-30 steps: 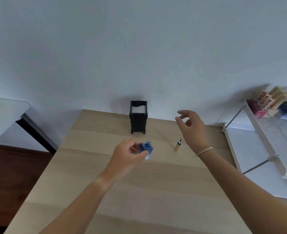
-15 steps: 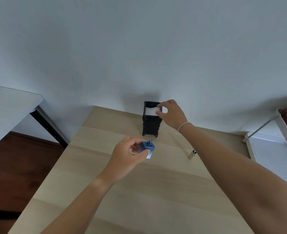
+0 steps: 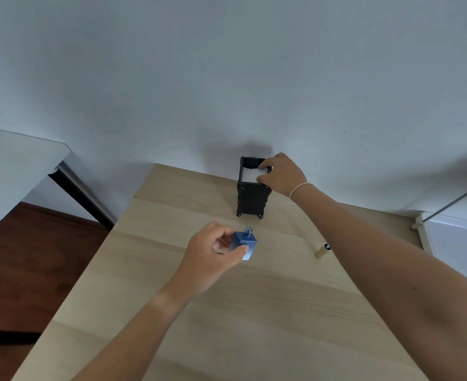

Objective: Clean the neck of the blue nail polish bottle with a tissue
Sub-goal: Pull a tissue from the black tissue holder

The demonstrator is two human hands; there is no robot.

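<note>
A square blue nail polish bottle (image 3: 244, 243) with its threaded neck bare stands tilted above the wooden table (image 3: 254, 312), pinched between thumb and fingers of my left hand (image 3: 213, 257). At the back of the table a black tissue holder (image 3: 252, 199) holds white tissue (image 3: 248, 176). My right hand (image 3: 280, 174) rests on the holder's top right corner, with its fingertips pinching the tissue's edge. The bottle's gold cap (image 3: 322, 251) lies on its side to the right, with its brush end partly hidden behind my right forearm.
A white table with a dark leg (image 3: 81, 193) stands to the left over a brown floor. A white rack (image 3: 452, 232) with a metal rod sits at the right edge. The wall rises just behind the holder.
My right hand swung from above the gold cap to the tissue holder and now grips the tissue's edge. The view shifted left. My left hand kept hold of the bottle.
</note>
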